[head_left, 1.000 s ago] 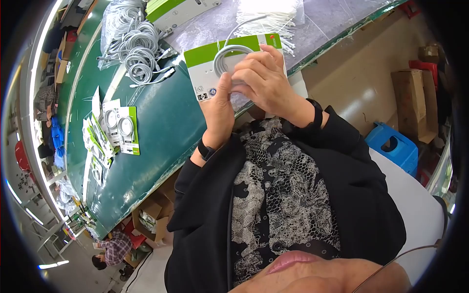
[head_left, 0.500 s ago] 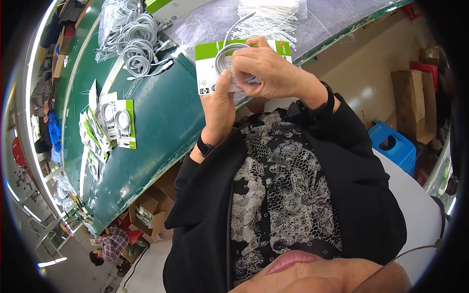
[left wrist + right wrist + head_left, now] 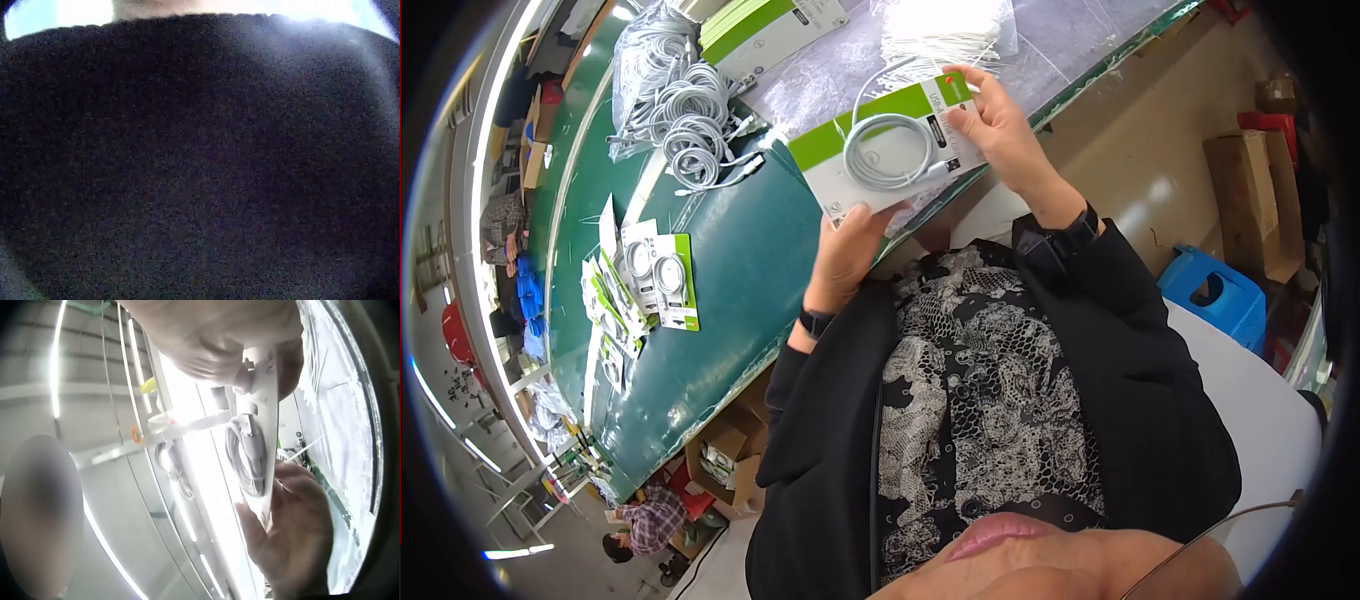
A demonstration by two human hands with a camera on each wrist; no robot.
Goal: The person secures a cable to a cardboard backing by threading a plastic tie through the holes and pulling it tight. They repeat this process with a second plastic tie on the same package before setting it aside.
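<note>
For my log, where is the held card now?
In the head view, the card is upper centre, between the left hand, lower left, and the right hand, upper right.

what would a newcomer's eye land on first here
First, the flat green-and-white printed card bearing a coiled pale-grey cable, held at its edges by the bare left hand and bare right hand. Next, the heap of grey cables on the shiny green table, upper left in the head view.

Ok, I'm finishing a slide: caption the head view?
Bare hands hold a rectangular green-and-white card bearing a coiled light-grey cable.
</note>
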